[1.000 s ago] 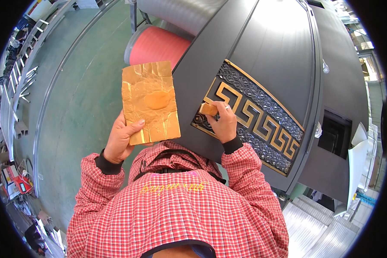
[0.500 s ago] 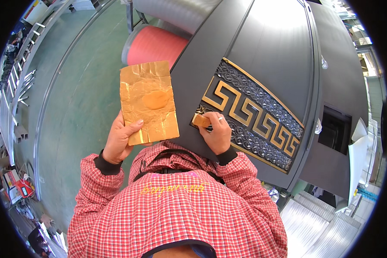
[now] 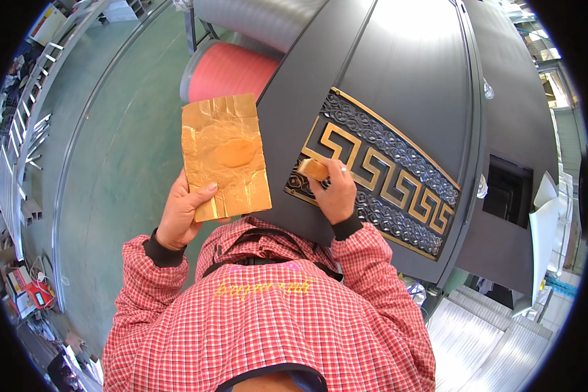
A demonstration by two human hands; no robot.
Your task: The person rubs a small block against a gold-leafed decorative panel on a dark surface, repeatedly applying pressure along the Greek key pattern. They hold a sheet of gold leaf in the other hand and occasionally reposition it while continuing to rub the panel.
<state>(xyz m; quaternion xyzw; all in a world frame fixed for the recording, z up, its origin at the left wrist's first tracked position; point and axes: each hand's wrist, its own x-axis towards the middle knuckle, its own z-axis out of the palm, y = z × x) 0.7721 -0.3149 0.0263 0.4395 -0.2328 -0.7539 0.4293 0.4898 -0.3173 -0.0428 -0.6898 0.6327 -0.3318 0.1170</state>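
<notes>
Gold-coloured foil covers the board (image 3: 222, 121) that we see gripped in the left hand (image 3: 184, 209), its thumb flat across the lower left of the face and its fingers passing behind. The board tilts slightly, and right of its middle we make out a rounded orange-gold patch among the creases.

The right hand (image 3: 335, 195), a ring on one finger, pinches a small golden block (image 3: 315, 169) with a paler end. We find it over the left end of the relief band (image 3: 372, 166), where a gold Greek-key pattern runs between two borders of dark scrollwork edged in gold. We cannot tell whether the block presses on the surface or sits just above it.

The band is set across a dark grey door panel (image 3: 411, 72), at the right of the board and apart from it. Beyond the board we see a red roll (image 3: 235, 73), with a larger silvery roll (image 3: 261, 19) above it, and green floor (image 3: 124, 124) to the left. Both sleeves belong to a red checked jacket (image 3: 268, 326) with black cuffs.
</notes>
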